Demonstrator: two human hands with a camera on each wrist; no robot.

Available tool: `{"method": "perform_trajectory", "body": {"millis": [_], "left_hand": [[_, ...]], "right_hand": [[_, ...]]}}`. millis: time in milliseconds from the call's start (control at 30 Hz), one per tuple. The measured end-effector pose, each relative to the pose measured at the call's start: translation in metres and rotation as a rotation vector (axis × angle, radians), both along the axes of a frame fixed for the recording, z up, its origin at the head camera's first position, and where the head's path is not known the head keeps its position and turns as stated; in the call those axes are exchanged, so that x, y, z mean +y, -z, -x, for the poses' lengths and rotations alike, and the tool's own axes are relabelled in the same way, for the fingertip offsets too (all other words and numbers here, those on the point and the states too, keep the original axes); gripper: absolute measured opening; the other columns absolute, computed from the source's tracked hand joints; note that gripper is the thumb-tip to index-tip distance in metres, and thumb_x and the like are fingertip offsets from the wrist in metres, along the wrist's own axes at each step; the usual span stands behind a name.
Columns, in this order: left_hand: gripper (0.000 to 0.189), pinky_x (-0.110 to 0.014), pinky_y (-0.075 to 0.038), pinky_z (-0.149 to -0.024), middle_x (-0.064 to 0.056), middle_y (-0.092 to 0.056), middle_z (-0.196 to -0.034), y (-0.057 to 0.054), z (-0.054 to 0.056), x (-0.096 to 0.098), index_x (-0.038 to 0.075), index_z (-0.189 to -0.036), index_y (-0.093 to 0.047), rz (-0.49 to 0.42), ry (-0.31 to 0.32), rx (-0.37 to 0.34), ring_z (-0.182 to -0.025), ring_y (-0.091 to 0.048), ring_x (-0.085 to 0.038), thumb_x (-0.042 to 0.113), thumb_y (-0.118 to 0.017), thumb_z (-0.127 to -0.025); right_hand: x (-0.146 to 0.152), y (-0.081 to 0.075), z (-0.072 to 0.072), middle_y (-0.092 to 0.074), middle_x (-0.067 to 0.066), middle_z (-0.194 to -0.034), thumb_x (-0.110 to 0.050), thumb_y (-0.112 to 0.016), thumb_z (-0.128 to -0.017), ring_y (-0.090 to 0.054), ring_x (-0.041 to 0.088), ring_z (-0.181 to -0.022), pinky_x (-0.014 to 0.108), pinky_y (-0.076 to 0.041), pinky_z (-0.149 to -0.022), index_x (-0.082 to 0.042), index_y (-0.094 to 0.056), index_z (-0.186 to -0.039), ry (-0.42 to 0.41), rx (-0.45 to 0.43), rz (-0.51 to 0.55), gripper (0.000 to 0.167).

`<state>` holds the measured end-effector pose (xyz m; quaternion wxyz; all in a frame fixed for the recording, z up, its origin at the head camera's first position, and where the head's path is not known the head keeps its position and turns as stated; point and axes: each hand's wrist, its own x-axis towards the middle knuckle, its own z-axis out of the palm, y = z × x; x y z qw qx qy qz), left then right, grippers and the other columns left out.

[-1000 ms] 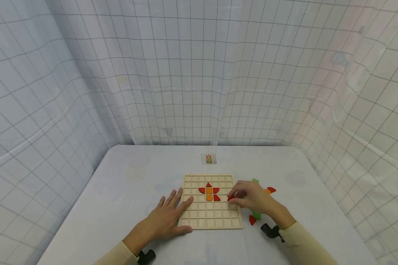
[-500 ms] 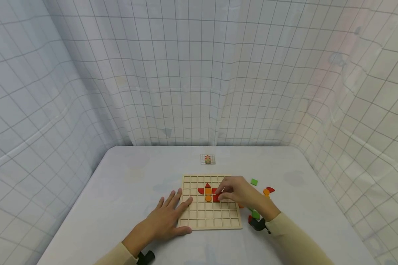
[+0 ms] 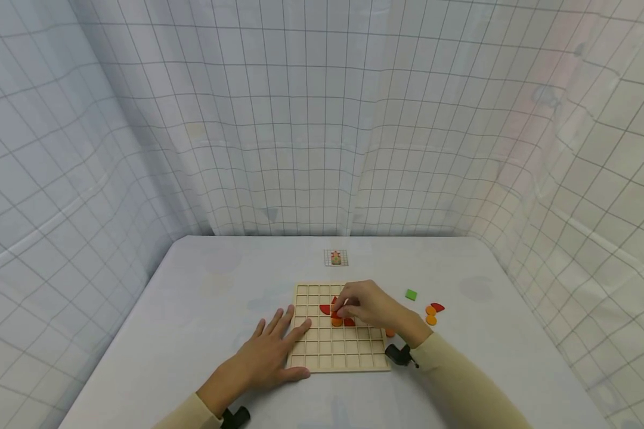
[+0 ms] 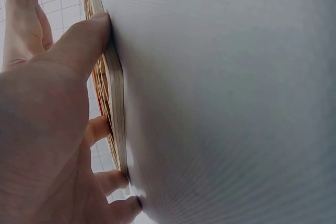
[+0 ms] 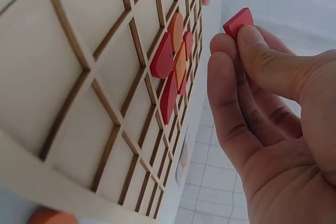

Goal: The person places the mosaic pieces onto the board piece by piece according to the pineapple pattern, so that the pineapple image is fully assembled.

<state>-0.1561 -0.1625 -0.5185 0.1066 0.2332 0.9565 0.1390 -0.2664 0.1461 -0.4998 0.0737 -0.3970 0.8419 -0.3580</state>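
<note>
A wooden grid board [image 3: 322, 356] lies on the white table. My left hand [image 3: 268, 351] rests on its left side with fingers spread; in the left wrist view the thumb [image 4: 84, 43] lies against the board's edge. Over the board, my right hand [image 3: 372, 302] pinches a small red flat piece [image 5: 238, 20] between thumb and index finger, partly covering its shape. Set in the grid are red quarter-circle pieces [image 5: 163, 57], an orange square [image 5: 180, 66], an orange disc [image 5: 175, 32] and a red triangle [image 5: 182, 84]. The right hand hides part of this pattern in the head view.
Right of the board lie a green square [image 3: 411, 294], orange discs [image 3: 432, 320] and a red quarter-circle [image 3: 437, 307]. Another orange piece [image 3: 390, 333] sits by the board's right edge. A small picture card [image 3: 336, 257] lies behind the board. Gridded white curtains [image 3: 300, 149] surround the table.
My right hand has moved left from the board's right edge to above the pattern, carrying the red piece. The left hand has stayed in place on the board.
</note>
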Motion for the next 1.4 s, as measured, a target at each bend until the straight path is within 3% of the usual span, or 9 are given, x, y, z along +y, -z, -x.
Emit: {"method": "perform_trajectory", "body": {"millis": [233,567,1033,1400], "left_hand": [[0.105,-0.081,-0.031,-0.137,-0.025,-0.017,-0.195,0.0,0.0,-0.002,0.028,-0.185,-0.035,-0.011,0.006,-0.009,-0.181,-0.023,-0.052,0.08,-0.073,-0.102],[0.106,-0.082,-0.032,-0.137,-0.025,-0.018,-0.195,0.0,0.0,-0.001,0.029,-0.185,-0.035,-0.007,0.011,0.006,-0.181,-0.023,-0.052,0.083,-0.071,-0.102],[0.104,-0.082,-0.031,-0.137,-0.026,-0.017,-0.195,-0.002,-0.001,0.0,0.028,-0.185,-0.036,-0.011,0.011,-0.009,-0.181,-0.023,-0.052,0.081,-0.071,-0.103],[0.104,-0.082,-0.032,-0.136,-0.026,-0.017,-0.195,-0.001,0.0,-0.001,0.027,-0.185,-0.036,-0.012,0.015,-0.006,-0.181,-0.023,-0.052,0.08,-0.071,-0.103]], "right_hand": [[-0.013,0.002,0.004,-0.085,-0.001,-0.114,-0.013,-0.085,-0.108,-0.069,-0.002,-0.089,0.021,-0.062,-0.085,-0.015,-0.091,-0.116,-0.006,-0.012,-0.041,0.011],[-0.029,0.004,0.01,-0.089,-0.004,-0.115,-0.014,-0.083,-0.11,-0.074,0.002,-0.1,0.025,-0.063,-0.095,-0.016,-0.092,-0.114,-0.015,0.017,-0.133,0.01],[-0.036,0.005,0.01,-0.085,-0.002,-0.112,-0.011,-0.084,-0.108,-0.069,0.002,-0.097,0.024,-0.061,-0.09,-0.016,-0.091,-0.11,0.016,-0.006,-0.178,0.009],[-0.04,0.005,0.01,-0.082,0.0,-0.107,-0.009,-0.086,-0.107,-0.067,-0.002,-0.092,0.019,-0.06,-0.085,-0.013,-0.092,-0.108,-0.009,0.036,-0.205,0.008]]}}
